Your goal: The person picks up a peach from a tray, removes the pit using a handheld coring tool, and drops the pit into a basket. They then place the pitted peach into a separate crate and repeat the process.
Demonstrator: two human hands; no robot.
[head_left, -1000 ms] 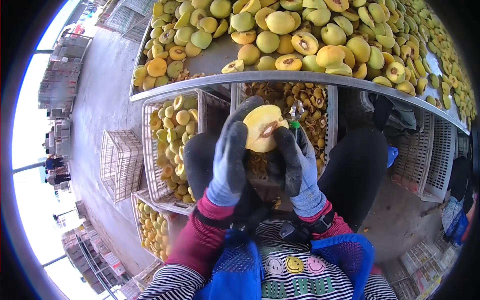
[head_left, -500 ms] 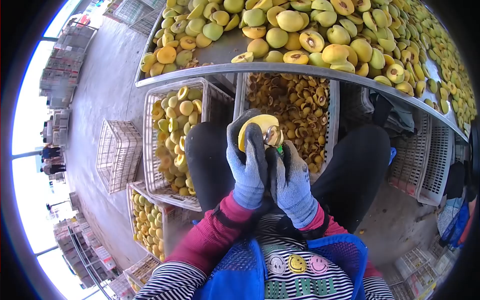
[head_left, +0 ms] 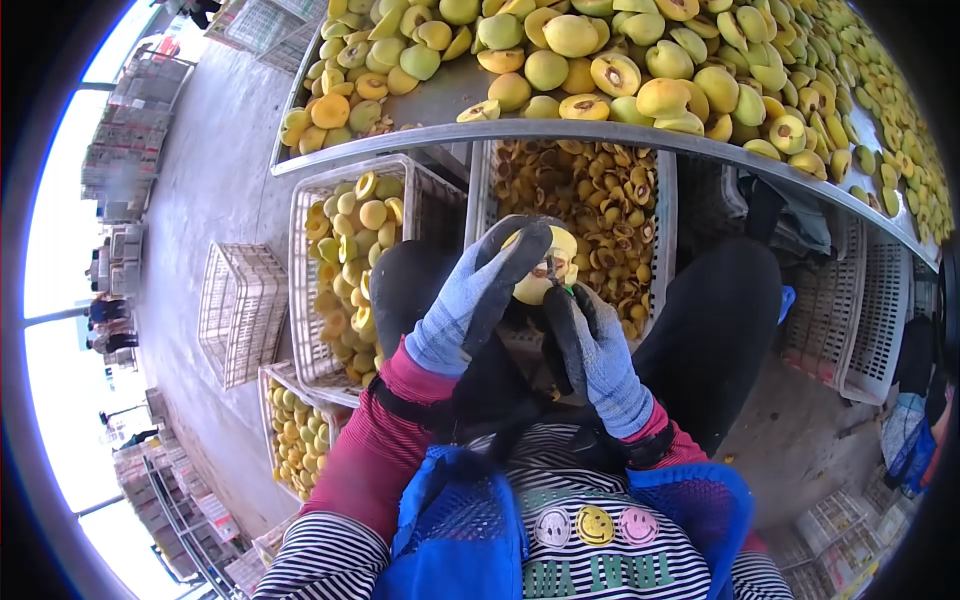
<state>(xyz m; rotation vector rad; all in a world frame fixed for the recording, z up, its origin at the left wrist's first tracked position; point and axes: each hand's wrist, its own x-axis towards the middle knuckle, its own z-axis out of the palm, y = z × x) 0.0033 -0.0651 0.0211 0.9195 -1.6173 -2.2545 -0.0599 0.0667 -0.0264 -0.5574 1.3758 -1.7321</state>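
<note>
My left hand (head_left: 490, 285), in a blue knit glove with a dark coated palm, grips a yellow peach half (head_left: 562, 245), its cut face turned toward my right hand. Gloved the same way, my right hand (head_left: 600, 360) is closed around a small pitting tool (head_left: 569, 289) with a bit of green showing at the fingers. Its metal end lies against the brown middle of the peach half. Most of the handle is hidden by my fingers. Both hands are between my knees, above a crate (head_left: 662, 240) of brownish peach pieces.
A metal-edged table (head_left: 430, 137) heaped with halved peaches spans the front. Crates of peaches (head_left: 350, 270) stand at my left, beside an upright plastic crate (head_left: 240, 315) on the floor. Stacked crates (head_left: 850, 310) are at right. People (head_left: 108, 322) stand far left.
My left hand has shifted left and turned over the fruit, fingers now across its top. My right hand has moved slightly right and down, with the tool still at the peach half.
</note>
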